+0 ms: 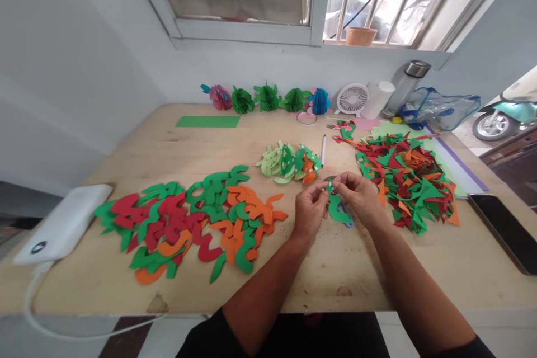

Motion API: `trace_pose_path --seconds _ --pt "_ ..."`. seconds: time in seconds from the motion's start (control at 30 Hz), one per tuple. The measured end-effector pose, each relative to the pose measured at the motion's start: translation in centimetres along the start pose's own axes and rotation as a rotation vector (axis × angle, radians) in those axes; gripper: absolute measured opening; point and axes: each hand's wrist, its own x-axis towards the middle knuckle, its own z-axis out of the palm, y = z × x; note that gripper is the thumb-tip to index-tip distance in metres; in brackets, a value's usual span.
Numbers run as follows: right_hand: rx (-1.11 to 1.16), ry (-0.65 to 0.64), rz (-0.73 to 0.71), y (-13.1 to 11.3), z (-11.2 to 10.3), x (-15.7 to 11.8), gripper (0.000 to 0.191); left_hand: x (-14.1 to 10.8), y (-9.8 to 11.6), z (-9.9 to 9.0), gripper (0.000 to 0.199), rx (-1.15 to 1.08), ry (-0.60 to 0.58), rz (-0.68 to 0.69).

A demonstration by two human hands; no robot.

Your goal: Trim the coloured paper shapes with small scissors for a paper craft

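I saw the left hand (pixel 311 204) and the right hand (pixel 358 196) meet above the pale wooden surface (pixel 210 148), the fingers of both pinched on the upper end of a curved green paper piece (pixel 338 211) that reached toward six o'clock. At nine o'clock from them lay a loose pile of curvy red, green and orange paper cutouts (pixel 170 225); at three, a heap of jagged red, green and orange paper scraps (pixel 419 193).
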Motion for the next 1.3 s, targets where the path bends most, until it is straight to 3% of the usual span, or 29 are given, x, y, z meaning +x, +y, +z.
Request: trace_pose_path --seconds 0.43,1.1,1.3 --pt "-0.042 0.024 -0.023 0.2 0.11 -0.06 0.02 0.06 0.04 0.11 0.023 -0.062 0.009 -0.027" --pt "-0.629 0.131 -0.451 0.5 0.69 -0.56 0.013 0.6 -0.41 -0.29 0.018 0.005 0.135 0.038" --pt "-0.591 0.192 -0.523 0.49 0.56 -0.49 0.014 0.41 -0.14 -0.23 0.02 -0.061 0.114 -0.025"
